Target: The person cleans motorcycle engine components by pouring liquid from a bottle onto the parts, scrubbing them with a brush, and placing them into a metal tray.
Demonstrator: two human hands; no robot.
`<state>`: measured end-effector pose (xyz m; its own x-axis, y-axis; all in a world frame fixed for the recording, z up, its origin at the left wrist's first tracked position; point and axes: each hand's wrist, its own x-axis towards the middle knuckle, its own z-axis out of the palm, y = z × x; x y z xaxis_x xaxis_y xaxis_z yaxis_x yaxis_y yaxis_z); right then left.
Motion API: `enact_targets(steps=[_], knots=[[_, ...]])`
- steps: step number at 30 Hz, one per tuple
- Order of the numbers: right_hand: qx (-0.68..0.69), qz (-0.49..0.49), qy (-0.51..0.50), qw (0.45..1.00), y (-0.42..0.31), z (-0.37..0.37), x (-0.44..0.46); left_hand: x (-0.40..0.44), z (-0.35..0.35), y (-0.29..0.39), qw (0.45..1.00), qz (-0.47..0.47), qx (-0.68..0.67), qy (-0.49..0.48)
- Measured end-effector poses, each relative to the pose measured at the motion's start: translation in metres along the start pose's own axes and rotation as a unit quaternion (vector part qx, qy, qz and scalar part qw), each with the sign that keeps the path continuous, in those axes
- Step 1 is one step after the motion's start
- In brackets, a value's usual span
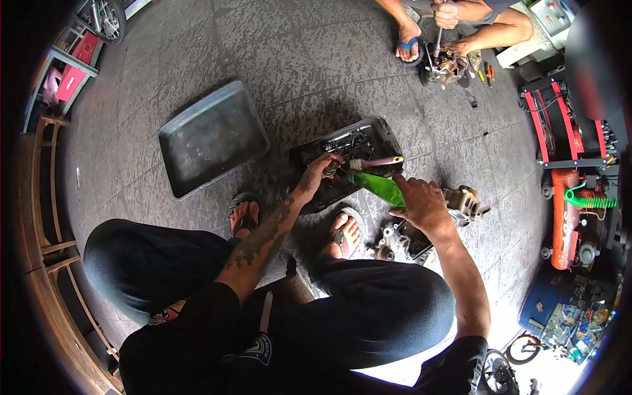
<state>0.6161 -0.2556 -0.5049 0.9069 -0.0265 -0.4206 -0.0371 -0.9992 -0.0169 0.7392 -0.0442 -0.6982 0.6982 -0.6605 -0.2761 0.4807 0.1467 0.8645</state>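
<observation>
Over a black tray (390, 135) of dark metal parts, my left hand (315, 176) has its fingers wrapped round a small round metal part (331, 168). My right hand (421, 203) grips a green bottle (378, 187), tilted so that its neck points left at that metal part. A brush (378, 162) with a pale handle lies across the tray just above the bottle. Metal engine parts (464, 203) sit on the floor to the right of my right hand, and more (387, 242) lie below it. Whether liquid leaves the bottle is too small to tell.
An upright-edged grey tray (214, 139) lies left of the black one. At the top right a co-worker's hand (446, 14) holds a tool over an engine part (444, 68). A red tool rack (569, 125), a red compressor (564, 217) and a wooden bench (29, 217) flank the floor.
</observation>
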Motion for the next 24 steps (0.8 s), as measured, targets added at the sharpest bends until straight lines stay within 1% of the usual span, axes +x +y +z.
enact_targets(steps=[4,7,12,15,20,22,24], knots=[[-0.009,0.001,-0.01,1.0,0.001,-0.003,0.0,-0.001,-0.001,-0.001,1.0,-0.001,0.014,0.004],[-0.012,-0.003,0.007,1.0,0.004,-0.007,-0.003,0.002,-0.005,-0.005,1.0,0.003,-0.006,-0.022],[-0.007,-0.025,0.019,0.999,0.004,-0.008,-0.004,0.001,-0.003,-0.005,1.0,-0.007,-0.014,-0.011],[-0.011,-0.017,-0.004,1.0,0.001,-0.015,-0.003,0.0,-0.003,-0.005,1.0,-0.005,-0.011,-0.013],[-0.021,-0.024,-0.01,0.999,0.0,-0.017,-0.004,0.0,-0.004,-0.005,1.0,-0.002,-0.013,-0.021],[-0.019,-0.023,-0.009,1.0,0.0,-0.017,-0.005,0.0,-0.002,-0.004,0.998,-0.018,-0.053,-0.016],[-0.017,-0.026,0.001,1.0,0.0,-0.018,-0.006,-0.002,0.0,-0.001,0.998,-0.021,-0.048,-0.016]])
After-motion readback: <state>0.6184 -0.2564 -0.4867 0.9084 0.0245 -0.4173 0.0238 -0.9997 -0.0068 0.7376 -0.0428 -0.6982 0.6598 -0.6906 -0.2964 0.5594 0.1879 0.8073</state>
